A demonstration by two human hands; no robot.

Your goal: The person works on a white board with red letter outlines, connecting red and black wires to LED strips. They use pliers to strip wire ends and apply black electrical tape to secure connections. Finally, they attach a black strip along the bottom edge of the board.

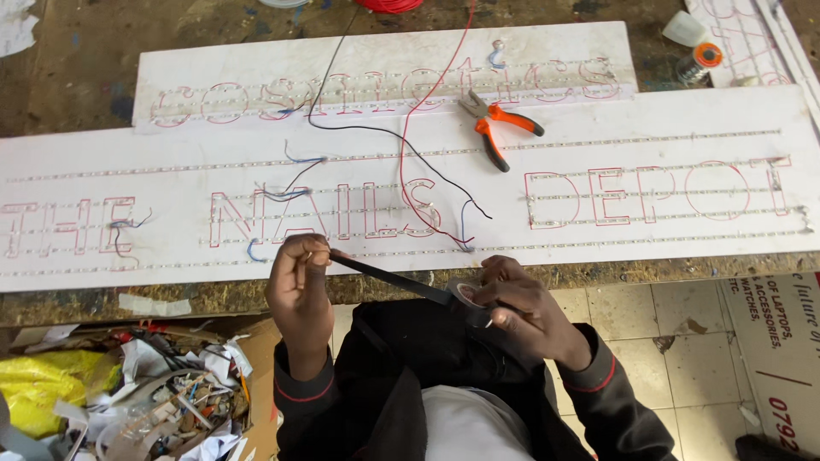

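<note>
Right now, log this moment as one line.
left hand: pinches tape end | right hand: holds black tape roll | strip taut between hands | pliers on white sign board

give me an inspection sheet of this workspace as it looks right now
surface: worn wooden bench carrying two white sign boards with outlined letters and thin strips running across them
job's things: roll of black tape, a strip of tape pulled taut off it
clutter: orange-handled pliers on the upper board; small spool at top right
grippers: left hand pinches the strip's free end; right hand holds the roll
cables: red wire, black wire and short blue wires loose over the boards
surroundings: box of scrap at lower left; tiled floor; printed cardboard at right
</note>
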